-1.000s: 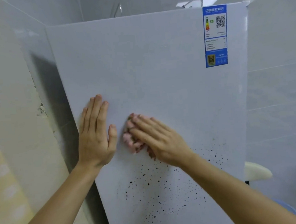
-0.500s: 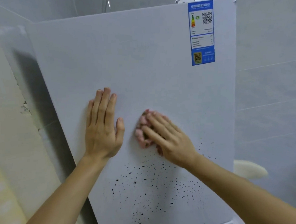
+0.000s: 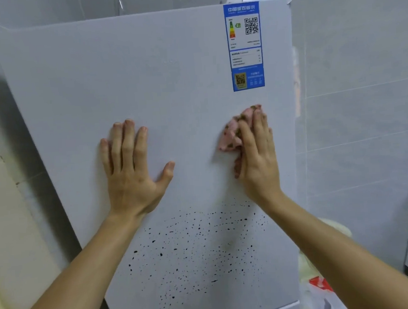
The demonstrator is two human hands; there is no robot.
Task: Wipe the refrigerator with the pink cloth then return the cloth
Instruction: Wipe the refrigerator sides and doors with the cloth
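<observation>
The white refrigerator door fills the middle of the view. Many small black specks dot its lower half. My right hand presses the pink cloth flat against the door near its right edge, just below a blue energy label. The cloth is crumpled, with dark stains, and shows past my fingers on the left. My left hand lies flat on the door to the left, fingers spread, holding nothing.
Grey tiled wall stands to the right of the refrigerator. A cream rounded object and a red and white bag lie low at the right. A wall flanks the left side.
My right hand has slid the pink cloth right and upward across the door, from beside my left hand to near the right edge. My left hand stays flat on the door.
</observation>
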